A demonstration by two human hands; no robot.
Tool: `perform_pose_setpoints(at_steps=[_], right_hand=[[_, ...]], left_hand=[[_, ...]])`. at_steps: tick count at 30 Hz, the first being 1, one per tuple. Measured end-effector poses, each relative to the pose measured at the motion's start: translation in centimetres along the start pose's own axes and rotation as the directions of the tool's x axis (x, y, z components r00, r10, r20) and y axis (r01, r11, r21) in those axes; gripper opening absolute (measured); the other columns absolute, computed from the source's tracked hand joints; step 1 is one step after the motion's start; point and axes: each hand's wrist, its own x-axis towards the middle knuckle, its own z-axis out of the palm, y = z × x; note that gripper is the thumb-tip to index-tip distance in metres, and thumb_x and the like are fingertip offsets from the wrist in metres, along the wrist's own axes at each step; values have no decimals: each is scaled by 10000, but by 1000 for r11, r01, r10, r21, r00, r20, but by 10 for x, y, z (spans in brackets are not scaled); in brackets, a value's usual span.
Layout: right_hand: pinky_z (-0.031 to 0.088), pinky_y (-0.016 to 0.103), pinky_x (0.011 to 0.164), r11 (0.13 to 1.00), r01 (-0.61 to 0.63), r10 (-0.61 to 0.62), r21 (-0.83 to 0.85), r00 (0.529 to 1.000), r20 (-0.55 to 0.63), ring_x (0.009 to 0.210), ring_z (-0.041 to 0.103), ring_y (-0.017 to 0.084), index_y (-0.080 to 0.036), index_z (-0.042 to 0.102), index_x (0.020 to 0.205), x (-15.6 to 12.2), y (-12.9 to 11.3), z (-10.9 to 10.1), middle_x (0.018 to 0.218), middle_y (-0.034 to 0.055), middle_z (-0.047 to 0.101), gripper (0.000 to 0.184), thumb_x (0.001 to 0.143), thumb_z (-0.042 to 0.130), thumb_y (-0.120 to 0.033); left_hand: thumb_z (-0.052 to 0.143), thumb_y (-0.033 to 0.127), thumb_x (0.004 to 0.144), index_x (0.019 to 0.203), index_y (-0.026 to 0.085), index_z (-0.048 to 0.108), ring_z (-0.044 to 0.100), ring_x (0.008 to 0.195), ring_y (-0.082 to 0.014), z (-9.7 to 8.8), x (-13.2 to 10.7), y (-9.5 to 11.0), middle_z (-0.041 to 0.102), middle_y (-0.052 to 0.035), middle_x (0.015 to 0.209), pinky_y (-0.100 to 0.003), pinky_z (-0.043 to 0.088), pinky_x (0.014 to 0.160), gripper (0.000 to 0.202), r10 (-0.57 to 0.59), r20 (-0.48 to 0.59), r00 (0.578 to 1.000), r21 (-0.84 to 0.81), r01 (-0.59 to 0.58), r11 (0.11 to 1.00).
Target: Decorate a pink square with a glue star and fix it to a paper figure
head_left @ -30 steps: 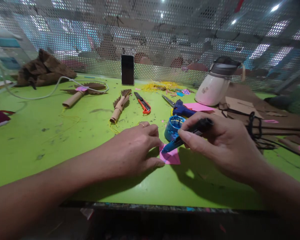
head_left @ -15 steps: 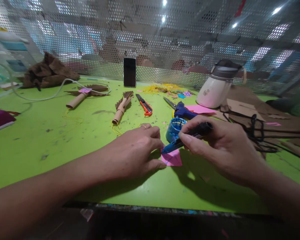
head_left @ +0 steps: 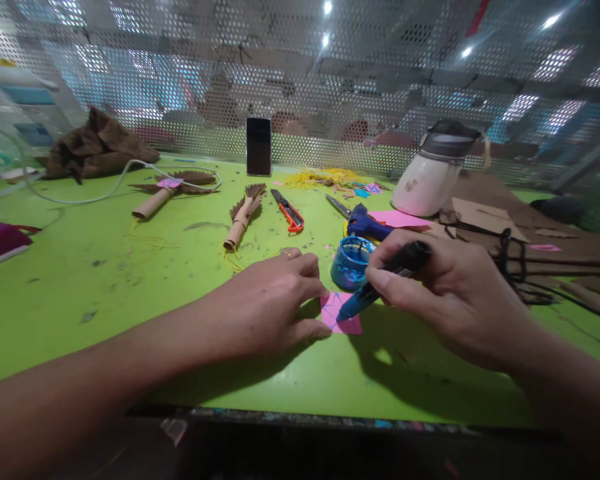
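Note:
A small pink paper piece (head_left: 341, 317) lies on the green table (head_left: 130, 280) near the front edge. My left hand (head_left: 275, 303) rests on the table with its fingertips pinching the paper's left edge. My right hand (head_left: 445, 290) is closed round a blue brush with a black handle (head_left: 383, 280), its blue tip touching the pink paper. A round pot of blue paint (head_left: 350, 262) stands just behind the paper, between my hands.
A blue glue gun (head_left: 367, 223), an orange box cutter (head_left: 287, 210), two rolled cardboard pieces with brown feathers (head_left: 243, 217), a standing phone (head_left: 259, 145), a white jug (head_left: 430, 177), cardboard and black cords (head_left: 510, 250) lie behind. A perforated metal screen closes the back.
The brush tip has slid a little to the right across the pink paper, and my right hand shifted right with it. My left hand stays put.

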Motion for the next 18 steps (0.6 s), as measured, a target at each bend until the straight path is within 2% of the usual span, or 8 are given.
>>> perform_pose_setpoints(at_steps=[10,18], right_hand=[[293,210,430,1000,-1,1,-5,1000,8,456,381,76,-171,551,675,1,0,-4,520,-47,433,106,778,534,-158],[301,217,441,999,-23,23,-24,1000,7,468,398,85,-173,546,650,2,0,-6,526,-37,444,116,763,525,-166]], left_hand=[[572,380,832,898,205,668,523,837,-184,2,1,-2,553,-52,893,-288,417,720,210,19,3,1000,17,-19,1000],[574,386,827,881,204,666,524,849,-187,1,0,-1,559,-55,905,-290,422,727,211,3,-2,1000,17,-3,1000]])
